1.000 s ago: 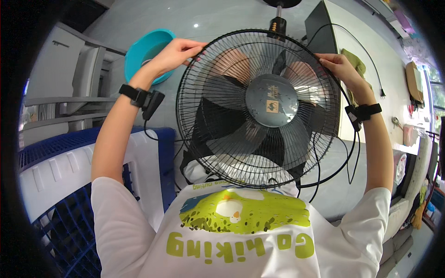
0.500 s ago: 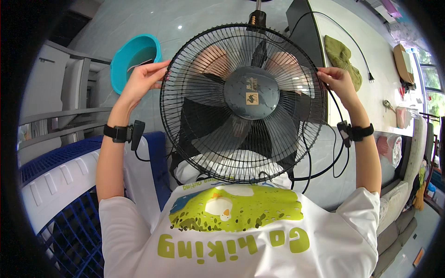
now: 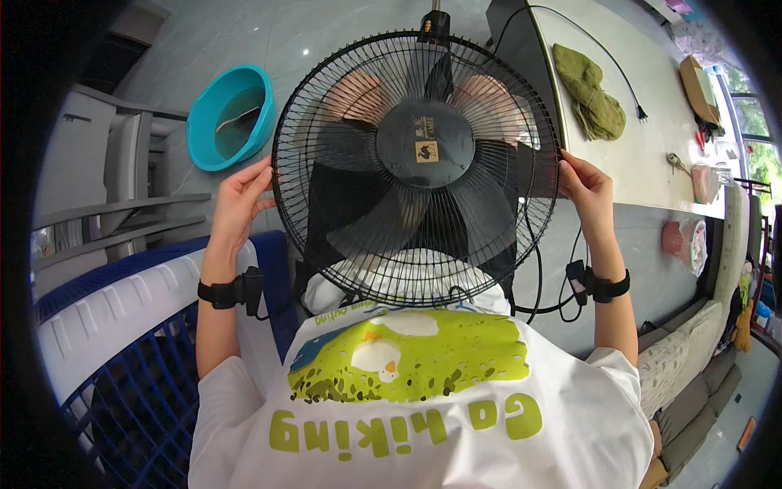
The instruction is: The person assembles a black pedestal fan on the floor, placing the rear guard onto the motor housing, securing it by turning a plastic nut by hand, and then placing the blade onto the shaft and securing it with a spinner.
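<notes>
A black electric fan [image 3: 426, 144] faces up in front of my torso, its round wire guard [image 3: 350, 261] spread over my lap. Dark translucent blades show through the wires around the grey hub. At the guard's left edge, my left hand [image 3: 243, 202] pinches the rim between thumb and fingers. My right hand [image 3: 588, 186] is closed on the rim at the opposite side, fingertips partly hidden by its edge. Beyond the guard, a black joint [image 3: 435, 28] connects to a metal pole. My feet show blurred through the far wires.
A turquoise basin [image 3: 198, 134] holding water and a pale strip stands on the floor at far left. On the white tabletop [image 3: 643, 163] at right lie an olive cloth [image 3: 588, 94] and a cord with a plug [image 3: 642, 112]. A blue and white plastic crib-like frame [image 3: 134, 297] is beside my left arm.
Both hands have slid along the guard's rim toward my body, still at opposite sides. The fan and surroundings sit slightly shifted in the view.
</notes>
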`<control>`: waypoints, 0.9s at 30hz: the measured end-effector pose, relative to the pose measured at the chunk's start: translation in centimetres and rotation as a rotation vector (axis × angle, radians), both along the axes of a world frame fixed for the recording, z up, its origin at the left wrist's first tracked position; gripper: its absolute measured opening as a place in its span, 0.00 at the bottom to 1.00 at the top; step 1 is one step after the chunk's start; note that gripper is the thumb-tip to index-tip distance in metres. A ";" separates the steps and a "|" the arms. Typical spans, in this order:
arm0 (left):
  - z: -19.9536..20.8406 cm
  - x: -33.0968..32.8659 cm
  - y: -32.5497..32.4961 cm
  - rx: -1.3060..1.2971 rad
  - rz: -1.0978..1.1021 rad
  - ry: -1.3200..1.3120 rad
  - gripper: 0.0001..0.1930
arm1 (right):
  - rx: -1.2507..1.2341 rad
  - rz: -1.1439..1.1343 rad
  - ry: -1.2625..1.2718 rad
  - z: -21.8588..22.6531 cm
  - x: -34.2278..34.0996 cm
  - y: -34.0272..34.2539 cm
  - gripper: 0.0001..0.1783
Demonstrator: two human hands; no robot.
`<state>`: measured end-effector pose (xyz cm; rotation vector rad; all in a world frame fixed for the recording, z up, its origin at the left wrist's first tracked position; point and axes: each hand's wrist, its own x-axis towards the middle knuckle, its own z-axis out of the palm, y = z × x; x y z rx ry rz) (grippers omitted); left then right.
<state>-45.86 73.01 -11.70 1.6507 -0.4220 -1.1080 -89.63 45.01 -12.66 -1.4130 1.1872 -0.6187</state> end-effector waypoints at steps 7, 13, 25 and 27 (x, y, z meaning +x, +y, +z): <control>-0.2 -2.6 2.6 0.017 0.090 -0.018 0.19 | 0.011 -0.047 0.114 1.0 -1.1 3.3 0.19; -1.3 -3.3 4.3 -0.051 0.129 0.039 0.17 | -0.007 -0.021 0.126 2.6 -1.7 5.8 0.21; -1.5 -5.7 6.4 -0.085 0.082 0.059 0.17 | -0.014 -0.034 0.001 1.4 -2.8 7.2 0.20; -1.4 -6.0 6.5 -0.087 0.084 0.063 0.17 | 0.006 -0.052 0.013 1.6 -2.7 7.4 0.20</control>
